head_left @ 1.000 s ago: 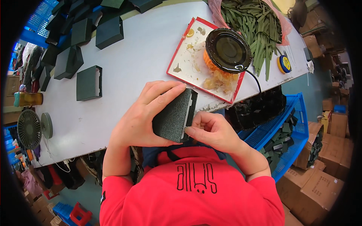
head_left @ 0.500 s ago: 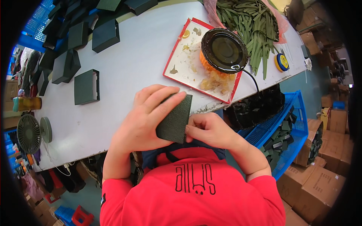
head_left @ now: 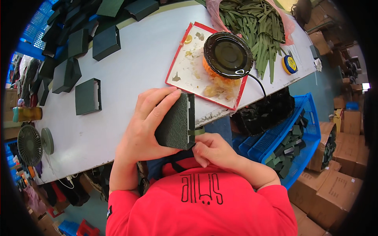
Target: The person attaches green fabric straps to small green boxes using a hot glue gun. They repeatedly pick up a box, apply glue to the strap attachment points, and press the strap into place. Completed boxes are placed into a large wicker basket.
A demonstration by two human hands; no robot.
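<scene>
My left hand (head_left: 143, 122) is wrapped round a dark green textured box (head_left: 173, 124), fingers over its far edge and thumb along the near one. The box is tilted up above the table's front edge, its white-lined open side turned right. From that side a short olive green ribbon (head_left: 197, 131) sticks out. Close against the box's lower right corner, my right hand (head_left: 216, 149) is closed with its fingers curled, just below the ribbon. What lies between its fingertips is hidden.
A red-edged tray (head_left: 179, 70) holds a round dark pot of liquid (head_left: 228, 55) with a black cord. Beyond lie many green ribbon strips (head_left: 256, 31). Several green boxes (head_left: 88, 96) stand at left, near a small fan (head_left: 29, 144). A blue crate (head_left: 313, 126) stands at right.
The box has turned so its open side and the ribbon now show. My right hand has shifted slightly lower along the box's edge. The whole view has moved a little.
</scene>
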